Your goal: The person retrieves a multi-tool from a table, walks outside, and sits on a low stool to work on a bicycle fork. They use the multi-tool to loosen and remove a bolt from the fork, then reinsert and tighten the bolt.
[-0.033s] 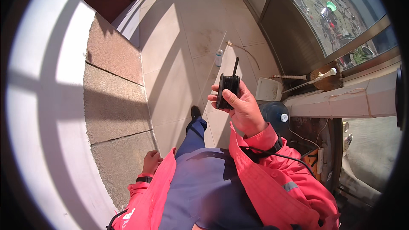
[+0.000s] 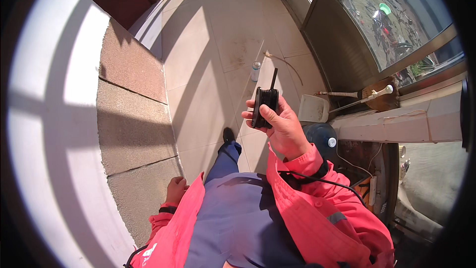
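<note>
Holding the black device (image 2: 265,108) up front!

Right hand (image 2: 281,128) clamped on it above the tiled floor (image 2: 218,34): a hold-it-up step, I'd judge, and the next move calls for a steady grip. Long axis runs up the view, thin rod (image 2: 274,79) pointing forward, leaning slightly right. Left hand (image 2: 176,189) low, fingers curled; can't tell if anything's inside.

Jacket (image 2: 354,235), red, open-fronted: grey band (image 2: 337,217), round button (image 2: 318,204) and black cable (image 2: 342,185) below the gripping right hand (image 2: 283,128); white marking (image 2: 148,252) lower left. Black wristband (image 2: 324,169) sits just below the grip. Blue trousers (image 2: 222,163), below-left. Black shoe (image 2: 228,134), left.
</note>
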`<state>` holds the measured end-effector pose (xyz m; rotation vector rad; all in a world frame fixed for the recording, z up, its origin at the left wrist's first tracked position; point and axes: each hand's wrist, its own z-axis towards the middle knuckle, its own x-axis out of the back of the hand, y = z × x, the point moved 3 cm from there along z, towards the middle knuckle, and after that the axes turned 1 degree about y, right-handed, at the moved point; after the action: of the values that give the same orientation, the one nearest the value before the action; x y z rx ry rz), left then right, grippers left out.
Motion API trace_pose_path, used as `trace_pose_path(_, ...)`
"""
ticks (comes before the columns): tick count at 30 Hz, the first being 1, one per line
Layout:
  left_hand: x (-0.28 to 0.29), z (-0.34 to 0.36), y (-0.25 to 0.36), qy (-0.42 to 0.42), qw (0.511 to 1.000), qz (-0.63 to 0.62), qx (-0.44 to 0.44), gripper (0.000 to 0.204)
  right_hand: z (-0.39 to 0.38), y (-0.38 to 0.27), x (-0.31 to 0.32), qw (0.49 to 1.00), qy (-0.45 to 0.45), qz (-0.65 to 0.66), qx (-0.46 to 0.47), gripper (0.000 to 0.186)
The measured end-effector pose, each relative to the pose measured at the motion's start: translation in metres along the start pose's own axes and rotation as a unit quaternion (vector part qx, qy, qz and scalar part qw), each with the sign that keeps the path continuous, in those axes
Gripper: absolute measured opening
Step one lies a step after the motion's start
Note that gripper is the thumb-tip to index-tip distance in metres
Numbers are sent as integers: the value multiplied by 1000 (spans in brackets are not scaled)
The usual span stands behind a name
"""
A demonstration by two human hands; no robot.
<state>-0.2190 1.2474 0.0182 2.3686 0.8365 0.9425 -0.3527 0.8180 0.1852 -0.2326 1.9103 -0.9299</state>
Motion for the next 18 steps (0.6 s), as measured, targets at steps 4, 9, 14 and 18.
trace_pose_path(4, 35, 100, 92, -8, 1000, -22, 9, 35, 109, -20, -41, 1000, -24, 7, -19, 41)
trace_pose_path(9, 70, 212, 228, -12, 999, -46, -6, 36, 231, -50, -83, 1000, -14, -7, -4, 43)
trace_pose_path(14, 71, 323, 336, -31, 997, -58, -34, 37, 372, -67, -100, 999, 4, -51, 2, 39)
trace_pose_path(18, 71, 401, 415, -28, 998, -50, -33, 40, 490, -83, -108, 1000, -9, -12, 1, 39)
